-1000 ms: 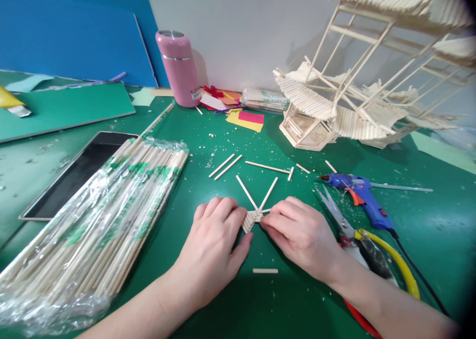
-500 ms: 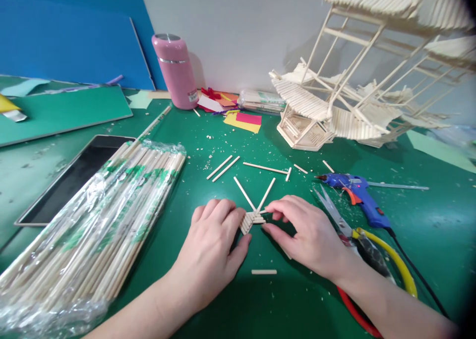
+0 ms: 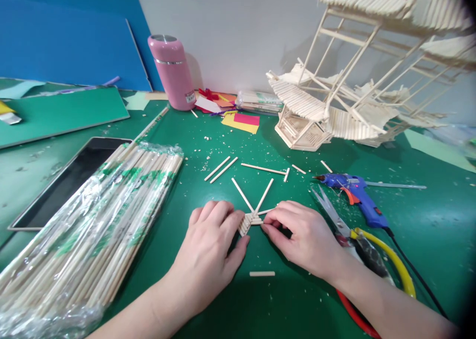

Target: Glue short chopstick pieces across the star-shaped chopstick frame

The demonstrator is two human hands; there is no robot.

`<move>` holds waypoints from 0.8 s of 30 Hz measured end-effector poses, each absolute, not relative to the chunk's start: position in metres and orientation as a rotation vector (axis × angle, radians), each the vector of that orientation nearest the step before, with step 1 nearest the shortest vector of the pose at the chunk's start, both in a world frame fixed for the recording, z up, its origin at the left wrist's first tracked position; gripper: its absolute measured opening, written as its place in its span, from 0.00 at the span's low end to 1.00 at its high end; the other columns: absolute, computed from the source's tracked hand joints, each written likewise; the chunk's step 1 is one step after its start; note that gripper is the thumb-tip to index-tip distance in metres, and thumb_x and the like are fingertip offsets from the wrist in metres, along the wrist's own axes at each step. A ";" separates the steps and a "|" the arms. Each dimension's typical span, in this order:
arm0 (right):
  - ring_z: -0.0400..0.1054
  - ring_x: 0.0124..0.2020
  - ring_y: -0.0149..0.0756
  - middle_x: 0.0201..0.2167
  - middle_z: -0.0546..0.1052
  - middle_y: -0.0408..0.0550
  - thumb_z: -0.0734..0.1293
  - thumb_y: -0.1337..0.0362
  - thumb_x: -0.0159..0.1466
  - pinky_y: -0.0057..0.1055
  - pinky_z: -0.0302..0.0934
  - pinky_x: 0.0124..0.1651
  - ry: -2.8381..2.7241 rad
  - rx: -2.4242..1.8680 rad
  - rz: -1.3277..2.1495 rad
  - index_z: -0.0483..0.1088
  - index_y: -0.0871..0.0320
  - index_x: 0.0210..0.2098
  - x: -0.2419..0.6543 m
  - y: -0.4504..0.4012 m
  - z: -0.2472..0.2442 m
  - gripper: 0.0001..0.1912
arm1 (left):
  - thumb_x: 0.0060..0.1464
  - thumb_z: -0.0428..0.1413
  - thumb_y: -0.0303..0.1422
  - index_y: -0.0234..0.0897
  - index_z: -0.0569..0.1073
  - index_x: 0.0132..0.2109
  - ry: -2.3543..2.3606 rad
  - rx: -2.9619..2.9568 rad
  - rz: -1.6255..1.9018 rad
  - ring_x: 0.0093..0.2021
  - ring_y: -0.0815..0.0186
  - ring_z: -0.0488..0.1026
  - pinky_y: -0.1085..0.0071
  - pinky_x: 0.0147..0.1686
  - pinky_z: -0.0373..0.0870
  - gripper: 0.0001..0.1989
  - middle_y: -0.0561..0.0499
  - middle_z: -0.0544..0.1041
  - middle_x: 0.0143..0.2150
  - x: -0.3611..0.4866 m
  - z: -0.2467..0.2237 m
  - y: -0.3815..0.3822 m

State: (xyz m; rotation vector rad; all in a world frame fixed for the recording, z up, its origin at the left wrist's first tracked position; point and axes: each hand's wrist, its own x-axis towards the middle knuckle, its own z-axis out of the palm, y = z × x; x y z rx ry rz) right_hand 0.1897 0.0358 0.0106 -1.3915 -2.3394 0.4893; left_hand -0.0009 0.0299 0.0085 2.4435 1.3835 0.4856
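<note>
A small star-shaped frame of wooden sticks (image 3: 255, 219) lies on the green table between my hands, with short sticks laid side by side filling part of it. My left hand (image 3: 215, 240) grips its left side between thumb and fingers. At its right side, my right hand (image 3: 297, 235) pinches thumb and fingertips together at the end of a short stick of the frame. Two bare sticks of it point up and away in a V. A loose short stick (image 3: 262, 274) lies nearer to me, below the frame.
Scissors (image 3: 336, 215) and a blue hot glue gun (image 3: 353, 190) lie to the right. Wrapped wooden sticks (image 3: 107, 220) partly cover a dark tablet-like slab (image 3: 55, 195) at left. Behind stand a pink flask (image 3: 173, 74) and a stick-built pavilion model (image 3: 308, 101). Loose sticks (image 3: 223, 169) lie beyond the frame.
My right thumb and fingertips have closed together at the frame's right side, where they were apart before. The left hand keeps its grip. The whole view has shifted slightly.
</note>
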 end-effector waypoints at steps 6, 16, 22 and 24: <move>0.62 0.29 0.31 0.25 0.70 0.43 0.60 0.68 0.60 0.28 0.54 0.33 -2.337 -1.404 0.489 0.66 0.57 0.27 0.188 0.037 0.010 0.07 | 0.54 0.48 0.32 0.37 0.69 0.41 1.386 2.448 0.489 0.38 0.60 0.62 0.61 0.36 0.59 0.09 0.47 0.66 0.38 -0.001 0.009 0.030; 0.61 0.28 0.30 0.24 0.68 0.42 0.60 0.68 0.60 0.27 0.52 0.31 -2.342 -1.422 0.487 0.65 0.57 0.26 0.186 0.035 0.011 0.07 | 0.54 0.47 0.32 0.38 0.69 0.41 1.393 2.453 0.468 0.38 0.60 0.62 0.61 0.36 0.59 0.09 0.47 0.66 0.38 -0.001 0.009 0.031; 0.61 0.28 0.30 0.24 0.68 0.42 0.60 0.68 0.59 0.27 0.53 0.32 -2.341 -1.457 0.477 0.65 0.57 0.25 0.186 0.035 0.011 0.07 | 0.54 0.47 0.32 0.38 0.69 0.41 1.393 2.461 0.458 0.38 0.60 0.62 0.61 0.36 0.59 0.09 0.47 0.66 0.38 0.000 0.008 0.031; 0.61 0.28 0.30 0.24 0.68 0.42 0.60 0.68 0.59 0.27 0.53 0.32 -2.338 -1.465 0.474 0.65 0.57 0.26 0.185 0.035 0.011 0.06 | 0.54 0.48 0.32 0.38 0.69 0.41 1.395 2.466 0.471 0.38 0.60 0.62 0.61 0.36 0.59 0.09 0.47 0.66 0.38 0.000 0.007 0.030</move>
